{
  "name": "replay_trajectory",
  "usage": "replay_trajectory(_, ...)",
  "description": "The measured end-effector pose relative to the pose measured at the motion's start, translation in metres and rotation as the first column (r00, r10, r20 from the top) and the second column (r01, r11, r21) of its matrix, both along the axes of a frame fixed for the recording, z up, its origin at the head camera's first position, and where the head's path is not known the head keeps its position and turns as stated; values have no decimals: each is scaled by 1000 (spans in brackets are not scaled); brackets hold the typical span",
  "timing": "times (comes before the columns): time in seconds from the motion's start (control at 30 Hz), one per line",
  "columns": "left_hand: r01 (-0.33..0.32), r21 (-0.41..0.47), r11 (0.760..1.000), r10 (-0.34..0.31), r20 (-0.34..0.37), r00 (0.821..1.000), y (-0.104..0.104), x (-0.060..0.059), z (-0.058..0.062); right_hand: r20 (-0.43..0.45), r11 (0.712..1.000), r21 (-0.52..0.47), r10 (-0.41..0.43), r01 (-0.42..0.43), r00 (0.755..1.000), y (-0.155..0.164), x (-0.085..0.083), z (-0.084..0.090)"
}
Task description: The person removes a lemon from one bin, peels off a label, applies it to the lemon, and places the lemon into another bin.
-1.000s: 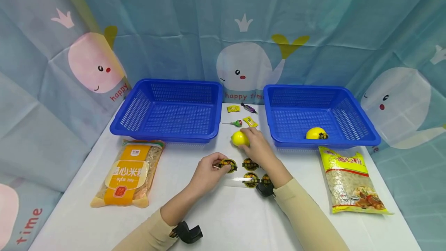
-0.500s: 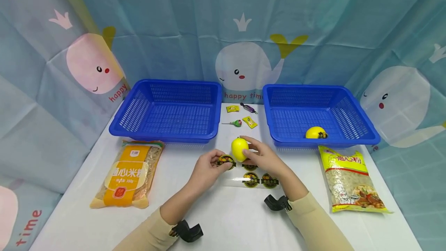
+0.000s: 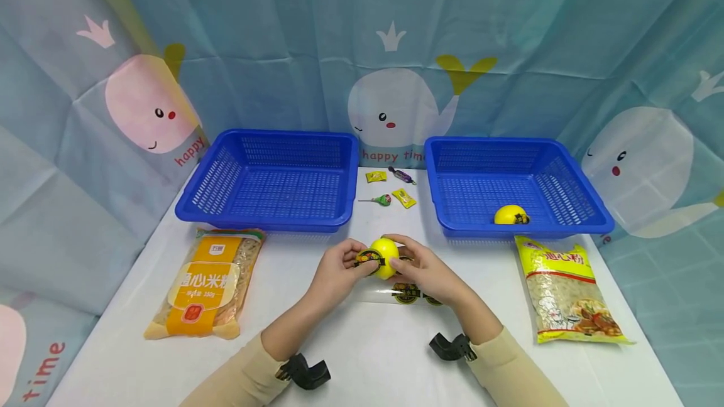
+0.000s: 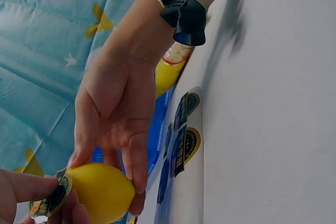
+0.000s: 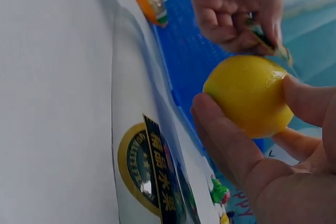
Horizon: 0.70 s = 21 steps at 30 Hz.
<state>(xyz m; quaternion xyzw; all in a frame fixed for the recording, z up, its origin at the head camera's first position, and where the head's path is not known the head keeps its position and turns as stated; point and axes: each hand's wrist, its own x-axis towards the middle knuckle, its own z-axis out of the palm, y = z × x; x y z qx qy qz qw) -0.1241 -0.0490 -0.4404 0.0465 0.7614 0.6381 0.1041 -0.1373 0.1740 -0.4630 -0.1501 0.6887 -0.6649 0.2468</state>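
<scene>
Between fingers and thumb, my right hand [image 3: 432,272] holds a yellow lemon [image 3: 386,256] above the table. My left hand [image 3: 335,272] pinches a round black-and-gold sticker [image 3: 369,260] close against the lemon's left side. From the left wrist view, the sticker [image 4: 62,190] stands at the edge of the lemon [image 4: 102,192]; whether it is stuck on cannot be told. Under the hands lies a clear sheet of stickers [image 3: 376,295], with more black-and-gold labels [image 5: 144,166] on it, partly hidden by the right hand.
Two blue baskets stand at the back, a left one [image 3: 186,211] and a right one [image 3: 447,226] with another labelled lemon [image 3: 511,214] inside. Between them lie wrapped candies [image 3: 404,198] and a lollipop [image 3: 383,200]. Pasta bags flank the hands, orange [image 3: 198,287] left and yellow [image 3: 565,294] right.
The right hand has lifted the lemon off the table and brought it nearer, up to the sticker in the left hand. The left hand has stayed almost in place.
</scene>
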Motion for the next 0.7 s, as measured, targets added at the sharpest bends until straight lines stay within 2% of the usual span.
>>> replay_trajectory(0.17,-18,-3,1000,18,-12,1000,0,1,1,-7,999,-33,6,-6,1000,-2,3,2)
replay_trajectory(0.3,-29,-10,1000,29,-3,1000,-1,1,0,-30,1000,-23,-6,5,1000,-3,3,3)
replay_trajectory(0.7,-9,-47,999,7,-49,999,-2,1,0,-106,994,93,-41,51,993,-12,7,14)
